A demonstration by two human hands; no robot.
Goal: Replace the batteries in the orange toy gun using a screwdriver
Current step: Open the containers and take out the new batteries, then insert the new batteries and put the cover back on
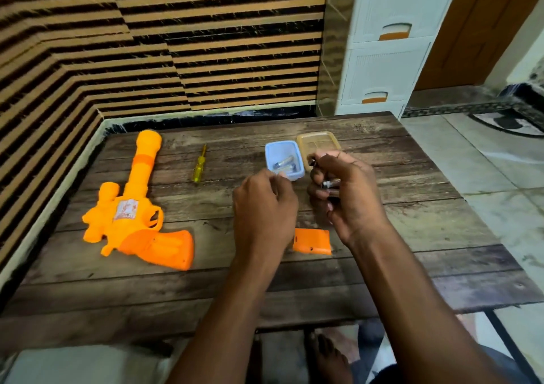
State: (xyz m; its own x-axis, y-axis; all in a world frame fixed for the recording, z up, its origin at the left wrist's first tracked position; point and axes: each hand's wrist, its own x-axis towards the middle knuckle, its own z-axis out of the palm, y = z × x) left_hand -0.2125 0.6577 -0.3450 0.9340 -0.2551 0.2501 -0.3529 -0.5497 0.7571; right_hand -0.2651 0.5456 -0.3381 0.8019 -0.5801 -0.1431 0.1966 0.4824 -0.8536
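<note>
The orange toy gun (138,207) lies on its side at the left of the wooden table (412,230), barrel pointing away. Its orange battery cover (312,241) lies apart near the table's middle, partly behind my wrists. A yellow-handled screwdriver (199,164) rests beyond the gun. A small blue tub (284,160) holds batteries (285,162). My right hand (347,195) is closed around dark batteries (329,184) just right of the tub. My left hand (265,207) is at the tub's near edge, fingers curled; what they pinch is hidden.
A shallow amber lid (319,143) lies right behind the tub. A striped mat covers the wall at left and behind. White plastic drawers (382,59) stand past the table's far right corner. A bare foot (326,354) shows below the near edge.
</note>
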